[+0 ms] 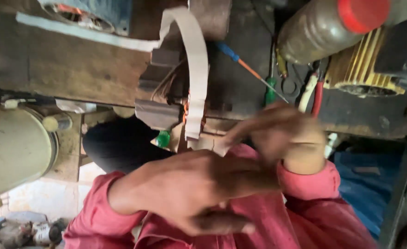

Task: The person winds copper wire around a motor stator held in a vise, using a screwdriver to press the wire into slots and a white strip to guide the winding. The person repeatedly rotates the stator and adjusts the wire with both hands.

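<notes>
My right hand [279, 136] is blurred with motion. Its fingertips pinch the pale lower end of a long white strip [195, 69] that loops down from the top of the wooden bench [65, 69]. My left hand [199, 191] lies lower, in front of my red sleeves, its back toward me and its fingers curled. I cannot see whether it holds anything. Just above both hands sits a brown metal block [156, 113] with thin copper wires [166, 83], and a small green piece [163, 138] under it.
Beyond the right hand, a blue-handled screwdriver [233, 54], a green-handled one [270, 92] and red-and-white-handled pliers [315, 92] lie on the dark bench. A bottle with a red cap [332, 23] and a yellow finned part [360, 69] are at top right, a cream drum [14, 147] at left.
</notes>
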